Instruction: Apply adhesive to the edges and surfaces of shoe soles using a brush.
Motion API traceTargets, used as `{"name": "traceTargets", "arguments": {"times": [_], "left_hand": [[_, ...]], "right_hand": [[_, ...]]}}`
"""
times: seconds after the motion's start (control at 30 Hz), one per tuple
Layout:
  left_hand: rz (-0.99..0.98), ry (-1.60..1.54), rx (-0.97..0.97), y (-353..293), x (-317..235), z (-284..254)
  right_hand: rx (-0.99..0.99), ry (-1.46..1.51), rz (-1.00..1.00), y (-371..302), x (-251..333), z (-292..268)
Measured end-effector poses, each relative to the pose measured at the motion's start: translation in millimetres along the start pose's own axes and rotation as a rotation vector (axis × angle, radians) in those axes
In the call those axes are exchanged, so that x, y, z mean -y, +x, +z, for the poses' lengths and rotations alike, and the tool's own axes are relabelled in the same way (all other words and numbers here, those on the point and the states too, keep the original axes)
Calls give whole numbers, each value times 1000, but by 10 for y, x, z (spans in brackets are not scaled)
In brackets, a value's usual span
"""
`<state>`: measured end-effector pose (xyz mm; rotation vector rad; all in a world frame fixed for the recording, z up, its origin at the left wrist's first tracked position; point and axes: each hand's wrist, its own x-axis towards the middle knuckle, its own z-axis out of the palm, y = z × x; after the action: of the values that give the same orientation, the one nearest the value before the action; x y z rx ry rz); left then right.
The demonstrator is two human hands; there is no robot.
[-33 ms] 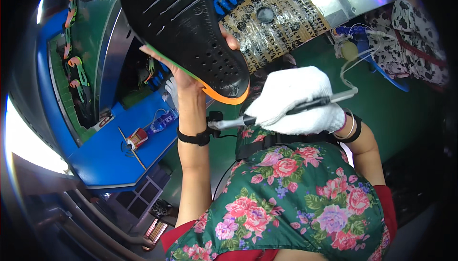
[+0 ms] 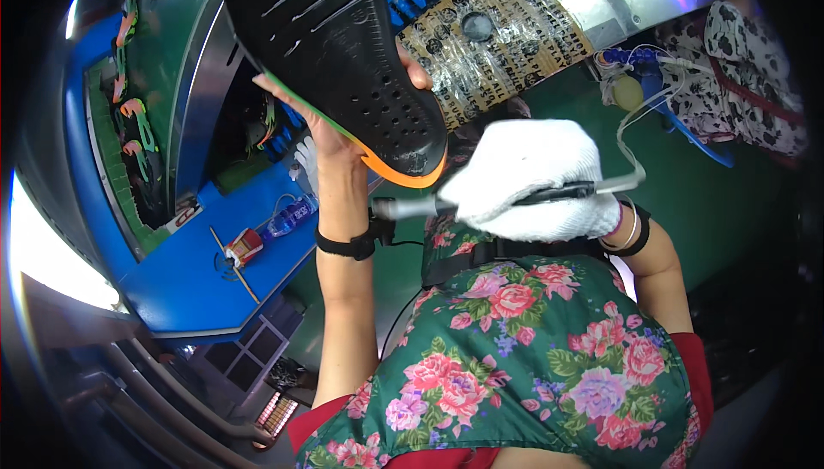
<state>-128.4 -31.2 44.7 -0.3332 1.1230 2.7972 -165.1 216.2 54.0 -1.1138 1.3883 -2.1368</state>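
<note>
My bare left hand (image 2: pixel 330 139) is wrapped round a shoe sole (image 2: pixel 339 66) and holds it up at a slant. The sole is black, with small holes toward its near end, several shiny streaks across its far part and a green-to-orange side edge. In a white knitted glove, my right hand (image 2: pixel 532 181) grips a brush-like tool (image 2: pixel 433 206) with a dark handle. Its pale, blurred tip points left, below the sole's near end and apart from it, close to my left wrist. A thin clear hose (image 2: pixel 633 156) runs from the handle's other end.
At left, a blue table (image 2: pixel 189 289) carries a plastic bottle (image 2: pixel 292 214) and a small red box (image 2: pixel 245 246) by a thin stick. A taped brown-covered part (image 2: pixel 498 40) lies beyond the sole. Strapped soles line the machine at far left. A spotted cloth (image 2: pixel 747 74) hangs at right.
The brush tip has risen slightly and the tool lies more level. The hose has shifted with it. The sole and my left arm have barely moved.
</note>
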Motion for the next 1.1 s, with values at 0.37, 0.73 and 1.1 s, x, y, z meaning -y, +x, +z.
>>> {"name": "traceTargets", "arguments": {"times": [0.37, 0.73, 1.1], "left_hand": [[-130, -102, 138, -13, 33, -97], [-380, 177, -53, -110, -52, -83], [-544, -95, -188, -157, -37, -280]], "right_hand": [[182, -68, -120, 103, -50, -51], [462, -297, -222, 262, -92, -6], [576, 50, 28, 462, -96, -73]]}}
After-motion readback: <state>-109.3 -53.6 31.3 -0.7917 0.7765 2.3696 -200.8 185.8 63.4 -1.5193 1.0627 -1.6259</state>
